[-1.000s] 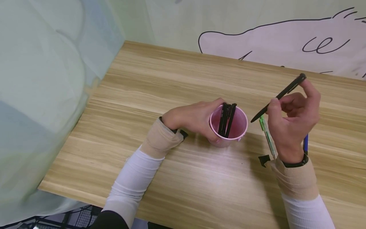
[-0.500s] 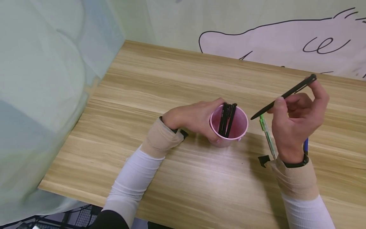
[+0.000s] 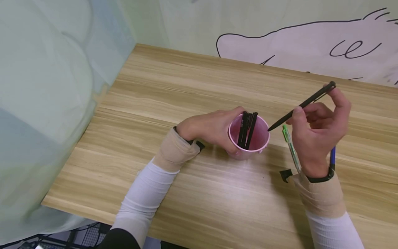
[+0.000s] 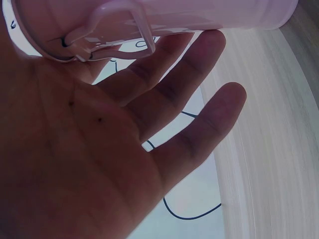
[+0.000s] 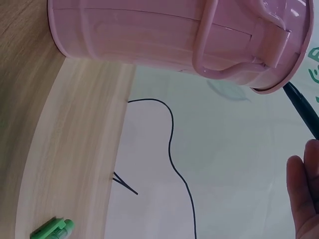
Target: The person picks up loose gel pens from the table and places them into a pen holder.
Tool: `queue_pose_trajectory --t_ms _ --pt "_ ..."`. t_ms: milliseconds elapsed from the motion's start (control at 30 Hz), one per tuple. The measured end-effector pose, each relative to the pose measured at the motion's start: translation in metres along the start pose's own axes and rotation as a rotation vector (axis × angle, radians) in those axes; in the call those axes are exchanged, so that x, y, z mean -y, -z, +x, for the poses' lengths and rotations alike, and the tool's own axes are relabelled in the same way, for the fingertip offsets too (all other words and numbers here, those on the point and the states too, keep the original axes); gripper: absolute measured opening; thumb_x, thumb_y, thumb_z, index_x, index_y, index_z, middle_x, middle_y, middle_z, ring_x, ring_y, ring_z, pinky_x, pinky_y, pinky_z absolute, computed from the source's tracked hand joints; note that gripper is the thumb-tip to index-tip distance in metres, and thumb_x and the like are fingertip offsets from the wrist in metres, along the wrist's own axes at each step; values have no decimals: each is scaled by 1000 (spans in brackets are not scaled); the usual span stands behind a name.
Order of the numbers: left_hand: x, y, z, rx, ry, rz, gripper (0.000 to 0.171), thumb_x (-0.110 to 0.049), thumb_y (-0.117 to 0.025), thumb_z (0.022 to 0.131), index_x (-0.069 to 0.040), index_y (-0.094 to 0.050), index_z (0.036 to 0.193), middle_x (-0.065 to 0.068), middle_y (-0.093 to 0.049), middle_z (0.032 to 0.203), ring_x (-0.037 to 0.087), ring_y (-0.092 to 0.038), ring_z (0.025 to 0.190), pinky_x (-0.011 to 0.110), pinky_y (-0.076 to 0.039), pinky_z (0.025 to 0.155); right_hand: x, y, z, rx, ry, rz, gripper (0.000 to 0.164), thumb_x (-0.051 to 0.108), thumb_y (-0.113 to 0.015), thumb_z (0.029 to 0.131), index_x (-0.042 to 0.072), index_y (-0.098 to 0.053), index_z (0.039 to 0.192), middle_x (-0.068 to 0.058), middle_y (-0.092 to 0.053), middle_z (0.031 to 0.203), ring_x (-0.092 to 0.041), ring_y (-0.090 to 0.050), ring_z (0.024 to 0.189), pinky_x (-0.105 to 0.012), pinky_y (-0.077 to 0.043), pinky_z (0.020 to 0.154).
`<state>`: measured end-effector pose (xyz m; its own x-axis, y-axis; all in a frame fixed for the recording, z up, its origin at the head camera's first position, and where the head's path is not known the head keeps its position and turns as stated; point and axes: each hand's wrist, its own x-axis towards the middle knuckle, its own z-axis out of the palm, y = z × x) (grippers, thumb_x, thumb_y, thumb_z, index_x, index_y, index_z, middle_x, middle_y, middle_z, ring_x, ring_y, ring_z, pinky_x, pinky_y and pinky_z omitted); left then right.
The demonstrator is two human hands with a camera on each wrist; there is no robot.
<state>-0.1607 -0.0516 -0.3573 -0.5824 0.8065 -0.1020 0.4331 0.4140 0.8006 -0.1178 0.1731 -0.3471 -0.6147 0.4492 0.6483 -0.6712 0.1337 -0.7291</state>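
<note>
The pink cup, smooth-walled and glossy, stands upright on the table and is round at the mouth, with a rolled rim and a looped side handle in the same pink. Whether its wall is metal or plastic cannot be told. The left hand grips it from the side, thumb on the near wall and fingers on the far one; the left wrist view shows the lower fingers spread. Slim black pens lean inside the cup against its far wall.

The right hand pinches a black pen, a slender straight barrel with a clip, thumb at mid-length and a fingertip at the upper end. The pen slants, point down at the cup's rim; contact cannot be confirmed.

A clear-barrelled pen with green fittings lies on the table beside the right hand; a blue pen is partly hidden by the right wrist. The tabletop shows streaked, pale wood grain. Crinkled beige wraps cover both wrists above ribbed white sleeves.
</note>
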Motion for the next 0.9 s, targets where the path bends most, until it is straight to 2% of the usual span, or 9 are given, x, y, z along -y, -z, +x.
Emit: queue_pose_trajectory --t_ms 633,900 --pt "0 0 0 7 1 1 86 -34 -92 62 -17 -46 134 -6 -60 119 9 -57 111 29 -47 95 -6 4 -3 95 2 -41 42 -12 -61 76 -12 -54 117 -7 -60 61 -9 -59 50 -19 -49 54" --pt "-1 1 0 9 5 -2 86 -33 -92 62 -17 -47 133 -6 -60 120 9 -57 111 28 -46 95 -7 7 -3 166 -7 -77 43 -11 -63 78 -11 -55 119 -6 -61 63 -8 -58 51 -18 -49 56"
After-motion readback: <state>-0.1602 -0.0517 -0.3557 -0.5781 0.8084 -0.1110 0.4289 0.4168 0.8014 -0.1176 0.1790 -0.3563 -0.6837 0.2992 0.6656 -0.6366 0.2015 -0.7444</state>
